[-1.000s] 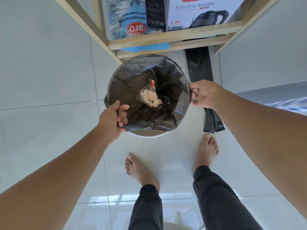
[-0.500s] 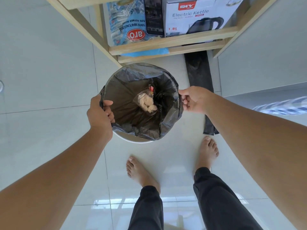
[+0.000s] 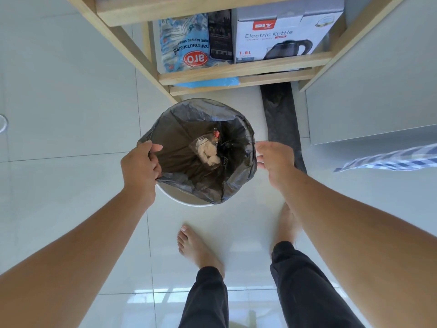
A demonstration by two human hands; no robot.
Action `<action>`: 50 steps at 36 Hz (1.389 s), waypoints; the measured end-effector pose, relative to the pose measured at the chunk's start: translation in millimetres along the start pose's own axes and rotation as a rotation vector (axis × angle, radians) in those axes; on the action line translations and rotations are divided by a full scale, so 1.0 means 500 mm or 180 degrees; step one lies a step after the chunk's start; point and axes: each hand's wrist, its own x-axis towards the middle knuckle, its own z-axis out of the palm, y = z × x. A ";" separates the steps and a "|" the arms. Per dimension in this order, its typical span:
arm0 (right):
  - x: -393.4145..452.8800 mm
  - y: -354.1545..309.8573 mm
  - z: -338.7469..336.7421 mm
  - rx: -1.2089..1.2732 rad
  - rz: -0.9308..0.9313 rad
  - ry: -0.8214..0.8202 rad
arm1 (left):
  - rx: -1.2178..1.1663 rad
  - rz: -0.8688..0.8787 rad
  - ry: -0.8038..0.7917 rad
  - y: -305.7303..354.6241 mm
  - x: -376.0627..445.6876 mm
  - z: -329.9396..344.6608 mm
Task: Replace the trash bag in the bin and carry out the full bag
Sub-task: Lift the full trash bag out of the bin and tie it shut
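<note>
Pale glossy floor tiles [image 3: 71, 114] fill most of the view, with a wooden shelf [image 3: 236, 72] at the top carrying an electric kettle box [image 3: 283, 36] and a blue sugar packet [image 3: 184, 43]. Just below the shelf stands the white bin [image 3: 179, 197], lined with the black trash bag [image 3: 189, 129], whose near edge has come off the rim so that a strip of white shows. Inside the bag lies a little rubbish: a clear wrapper with pale lumps [image 3: 208, 152] and a small red scrap.

The left hand [image 3: 139, 166] is closed on the bag's left edge, fingers curled over a bunched fold of film. The right hand [image 3: 276, 159] sits at the bag's right edge with its fingers loosely spread; whether it actually grips the plastic I cannot tell. A second dark bag [image 3: 281, 124] lies flat on the floor beside the bin, probably the replacement.

The bag is thin, soft film and looks light, since so little is in it. It will likely crumple and slip rather than hold a shape, and may tear if pulled by a single pinch. Best to gather the mouth from opposite sides, bunch it into one neck, and lift straight up.
</note>
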 end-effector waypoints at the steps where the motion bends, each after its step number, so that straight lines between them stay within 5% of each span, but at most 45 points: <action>1: -0.002 0.003 -0.002 -0.0034 -0.0113 0.0074 | 0.0020 0.0036 0.0010 0.005 -0.004 0.000; 4: -0.009 0.004 -0.006 -0.0329 -0.0215 0.0166 | 0.0194 0.0236 -0.0075 0.018 -0.011 -0.002; 10: -0.014 -0.009 0.002 -0.0657 0.0381 -0.0536 | 0.0139 0.0641 -0.0687 0.039 -0.036 0.003; 15: -0.013 -0.005 0.023 -0.0967 -0.0008 -0.0265 | -0.0102 0.0983 -0.0869 0.053 -0.058 0.011; 25: -0.049 -0.029 -0.046 0.0110 -0.0072 -0.0249 | -0.0241 0.0996 -0.0297 0.063 -0.063 -0.021; 33: -0.108 -0.070 -0.115 -0.0358 0.0643 -0.0548 | 0.0757 0.0838 -0.0156 0.091 -0.057 -0.058; 40: -0.197 -0.152 -0.107 -0.0606 0.0201 -0.0226 | 0.2022 0.1037 -0.0107 0.139 -0.075 -0.112; 50: -0.389 -0.252 -0.080 -0.1064 -0.0804 0.0096 | 0.1539 0.0899 0.0015 0.241 -0.211 -0.152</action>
